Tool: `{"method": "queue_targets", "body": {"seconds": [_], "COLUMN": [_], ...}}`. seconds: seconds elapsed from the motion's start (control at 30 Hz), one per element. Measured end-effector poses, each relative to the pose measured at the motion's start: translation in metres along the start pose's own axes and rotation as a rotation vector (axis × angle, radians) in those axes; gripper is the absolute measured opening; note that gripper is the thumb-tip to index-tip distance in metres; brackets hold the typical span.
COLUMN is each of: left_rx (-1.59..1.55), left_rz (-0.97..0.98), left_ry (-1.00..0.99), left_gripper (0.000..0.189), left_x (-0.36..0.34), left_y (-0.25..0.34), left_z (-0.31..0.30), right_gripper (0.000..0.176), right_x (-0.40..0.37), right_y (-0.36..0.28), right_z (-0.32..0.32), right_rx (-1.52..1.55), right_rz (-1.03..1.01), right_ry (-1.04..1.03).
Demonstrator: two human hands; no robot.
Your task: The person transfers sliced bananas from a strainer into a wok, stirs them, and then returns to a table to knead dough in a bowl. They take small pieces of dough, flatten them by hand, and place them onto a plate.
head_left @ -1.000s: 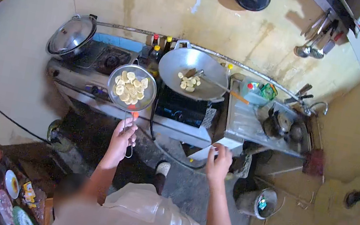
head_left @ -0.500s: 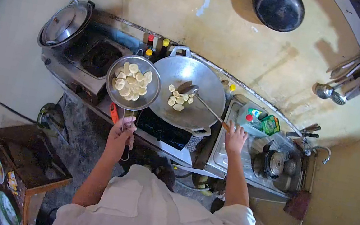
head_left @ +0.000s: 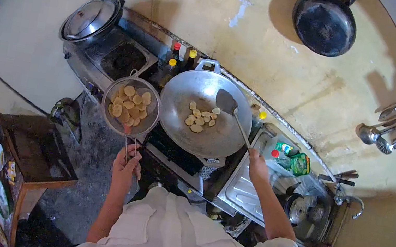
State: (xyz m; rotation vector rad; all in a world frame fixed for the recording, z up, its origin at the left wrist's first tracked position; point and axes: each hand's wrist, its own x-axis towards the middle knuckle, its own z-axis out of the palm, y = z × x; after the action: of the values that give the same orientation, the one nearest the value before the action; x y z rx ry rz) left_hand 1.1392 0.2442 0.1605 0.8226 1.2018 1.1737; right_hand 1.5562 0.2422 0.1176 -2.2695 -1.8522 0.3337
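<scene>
My left hand (head_left: 128, 160) is closed round the wire handle of a mesh strainer (head_left: 108, 102), held out left of the wok. Pale round slices (head_left: 130, 103) are heaped in the strainer. My right hand (head_left: 258, 166) grips the wooden handle of a wok spatula (head_left: 226, 101), its dark blade raised near the right inner wall of the wok. More round slices (head_left: 198, 121) lie loosely in the bottom of the large metal wok (head_left: 183, 89), which sits on a stove.
A second burner (head_left: 124, 60) with a lidded pot (head_left: 91, 19) stands at the left. Bottles (head_left: 171, 66) line the wall behind the wok. On the right is a steel sink (head_left: 245, 185) with pots and detergent packs (head_left: 300, 164). A wooden table (head_left: 47, 182) stands lower left.
The strainer has moved left and down, away from the wok's rim. My right hand has shifted the spatula off the slices toward the wok's right side. The camera view has also turned.
</scene>
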Motion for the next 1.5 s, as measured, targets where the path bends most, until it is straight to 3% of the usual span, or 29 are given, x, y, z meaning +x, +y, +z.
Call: {"method": "queue_targets", "body": {"seconds": [0.1,0.2,0.4,0.5,0.9,1.2,1.3,1.5], "left_rx": [-0.037,-0.028,-0.028,-0.022,0.008,0.094,0.054,-0.113], "left_rz": [0.014,-0.039,0.031,0.038,-0.027,-0.06,-0.155,-0.189], "left_ry": [0.037,0.059,0.0,-0.032,-0.137,-0.253,-0.308,-0.426], "left_gripper": [0.029,0.03,0.03,0.03,0.028,0.029,0.028,0.027], "left_x": [-0.009,-0.016,-0.011,-0.011,0.022,0.052,0.06,0.073], "left_y": [-0.007,-0.005,-0.016,-0.017,-0.046,-0.054,-0.049,-0.039], "left_z": [0.005,0.009,0.002,0.001,0.001,0.034,0.05,0.068], "right_gripper": [0.025,0.026,0.026,0.026,0.028,0.028,0.027,0.027], "right_x": [-0.004,-0.014,-0.013,-0.007,0.001,-0.014,-0.024,-0.058], "right_y": [0.007,-0.025,-0.06,-0.063,-0.05,-0.059,-0.08,-0.123], "right_z": [0.017,0.004,-0.026,-0.039,-0.055,-0.125,-0.143,-0.134], "right_rx": [0.062,0.262,0.658,0.713,0.98,0.751,0.684,0.168], "right_rz": [-0.18,-0.105,0.196,0.258,0.274,0.232,0.176,-0.219], "right_ry": [-0.025,-0.084,-0.494,-0.68,-0.837,-0.508,-0.452,0.02]}}
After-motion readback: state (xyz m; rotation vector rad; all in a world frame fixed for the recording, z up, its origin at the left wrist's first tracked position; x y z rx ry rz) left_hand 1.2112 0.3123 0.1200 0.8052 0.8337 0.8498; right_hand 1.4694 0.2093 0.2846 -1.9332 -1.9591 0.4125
